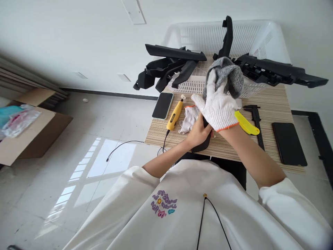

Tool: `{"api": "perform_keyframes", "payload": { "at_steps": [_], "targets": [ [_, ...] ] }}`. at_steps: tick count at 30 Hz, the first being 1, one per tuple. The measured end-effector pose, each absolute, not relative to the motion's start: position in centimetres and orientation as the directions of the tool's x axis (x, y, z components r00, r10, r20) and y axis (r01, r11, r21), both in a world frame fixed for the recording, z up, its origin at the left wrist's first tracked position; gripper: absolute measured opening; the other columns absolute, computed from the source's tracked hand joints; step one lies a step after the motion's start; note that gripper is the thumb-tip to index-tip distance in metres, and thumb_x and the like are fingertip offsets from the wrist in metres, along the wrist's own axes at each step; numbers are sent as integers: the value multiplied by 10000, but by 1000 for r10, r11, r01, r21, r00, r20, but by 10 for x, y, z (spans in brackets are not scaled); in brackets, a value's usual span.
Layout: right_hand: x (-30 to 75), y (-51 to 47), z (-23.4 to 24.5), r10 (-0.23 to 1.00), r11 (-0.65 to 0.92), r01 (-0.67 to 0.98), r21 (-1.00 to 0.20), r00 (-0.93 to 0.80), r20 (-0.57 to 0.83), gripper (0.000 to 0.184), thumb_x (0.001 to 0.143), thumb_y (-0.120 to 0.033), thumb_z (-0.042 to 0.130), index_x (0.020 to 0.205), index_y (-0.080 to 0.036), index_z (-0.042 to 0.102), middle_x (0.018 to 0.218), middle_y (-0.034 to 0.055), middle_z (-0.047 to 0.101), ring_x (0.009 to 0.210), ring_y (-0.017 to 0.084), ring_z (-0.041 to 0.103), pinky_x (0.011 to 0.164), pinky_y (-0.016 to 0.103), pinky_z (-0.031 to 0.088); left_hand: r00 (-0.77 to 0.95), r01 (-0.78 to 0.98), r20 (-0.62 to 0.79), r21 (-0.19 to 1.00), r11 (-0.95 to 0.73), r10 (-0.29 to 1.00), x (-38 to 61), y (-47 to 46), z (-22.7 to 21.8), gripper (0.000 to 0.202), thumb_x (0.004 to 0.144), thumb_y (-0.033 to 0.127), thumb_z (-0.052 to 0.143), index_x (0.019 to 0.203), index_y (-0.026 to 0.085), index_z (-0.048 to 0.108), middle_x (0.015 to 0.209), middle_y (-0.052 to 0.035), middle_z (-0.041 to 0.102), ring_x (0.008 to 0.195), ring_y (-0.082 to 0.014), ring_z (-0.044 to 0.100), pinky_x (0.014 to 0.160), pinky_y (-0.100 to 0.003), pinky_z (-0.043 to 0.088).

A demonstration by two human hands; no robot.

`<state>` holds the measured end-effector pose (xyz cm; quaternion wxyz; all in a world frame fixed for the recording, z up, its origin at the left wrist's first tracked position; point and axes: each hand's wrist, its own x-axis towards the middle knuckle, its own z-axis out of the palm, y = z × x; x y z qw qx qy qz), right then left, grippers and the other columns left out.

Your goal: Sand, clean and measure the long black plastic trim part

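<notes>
My right hand (218,106) wears a white knit glove with an orange cuff and is raised over the table, its fingers closed around a grey glove (229,74). My bare left hand (199,131) sits just below it, gripping the orange cuff at the right wrist and resting against a black plastic part (201,146) on the striped table (273,100). A second white glove (188,118) lies crumpled on the table to the left of my hands.
A white plastic basket (249,38) at the back holds several long black plastic parts (173,66). On the table lie a phone (162,105), a yellow rotary tool (174,114) with a cord, a yellow scraper (246,123), a caliper (257,121) and a second phone (288,143). Cardboard boxes (28,135) stand on the floor at left.
</notes>
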<state>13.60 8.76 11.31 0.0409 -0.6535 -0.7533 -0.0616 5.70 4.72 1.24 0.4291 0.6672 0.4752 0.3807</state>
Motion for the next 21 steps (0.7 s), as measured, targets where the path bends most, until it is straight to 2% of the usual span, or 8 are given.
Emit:
{"api": "perform_keyframes", "payload": {
  "at_steps": [3,7,9,12,13,15,17,21],
  "targets": [
    [134,105,121,979,108,994,20,-109,169,828,1014,-615,80,1635,-69,42,1538,417,251,905,321,684,700,419,504,244,112,7,993,-35,970,60,46,18,350,1011,308,466,1306,250,287,747,26,594,538,-145,621,566,-341,579],
    [128,130,140,982,38,999,1,-38,186,858,1013,-626,161,1628,-33,86,1499,422,313,914,339,699,697,432,515,254,6,-15,1000,14,967,61,47,20,302,997,417,521,1131,260,301,728,61,534,502,-108,583,515,-296,552],
    [124,140,152,980,24,1000,-11,-21,197,879,1006,-608,117,1603,37,122,1432,425,386,967,350,691,702,419,497,260,-23,1,1000,5,966,61,48,20,323,985,448,537,1079,258,293,718,73,523,493,-101,580,504,-283,540],
    [119,160,168,975,52,999,13,-54,218,975,941,-536,-73,1469,185,317,1159,326,583,1042,367,655,672,416,438,260,-20,26,1000,-22,965,60,49,19,340,980,475,542,1063,255,295,723,70,526,480,-106,586,482,-285,520],
    [118,169,172,973,58,998,36,-65,221,1017,908,-514,-116,1380,212,418,1064,276,609,1045,374,645,644,427,418,259,-7,30,1000,-29,965,59,50,19,339,982,480,537,1069,254,299,726,65,530,482,-113,591,486,-294,523],
    [116,187,177,976,60,995,75,-74,205,1026,862,-487,-108,1175,224,563,994,246,612,1028,397,637,580,447,381,258,25,31,999,-38,966,57,50,18,331,989,485,524,1082,255,305,731,54,537,491,-130,603,505,-320,536],
    [114,204,180,976,55,994,94,-73,204,924,842,-424,-15,1110,235,575,1038,286,605,1047,426,617,542,461,354,253,54,22,998,-36,967,56,51,17,326,995,490,514,1097,259,308,743,42,550,507,-141,616,523,-339,550],
    [112,226,185,976,70,989,130,-95,197,800,795,-296,84,1116,262,559,1077,359,599,1048,451,610,518,479,347,239,81,-2,997,-18,971,55,51,18,304,1011,463,500,1142,266,309,778,23,588,517,-147,633,528,-346,568]
  ]
}}
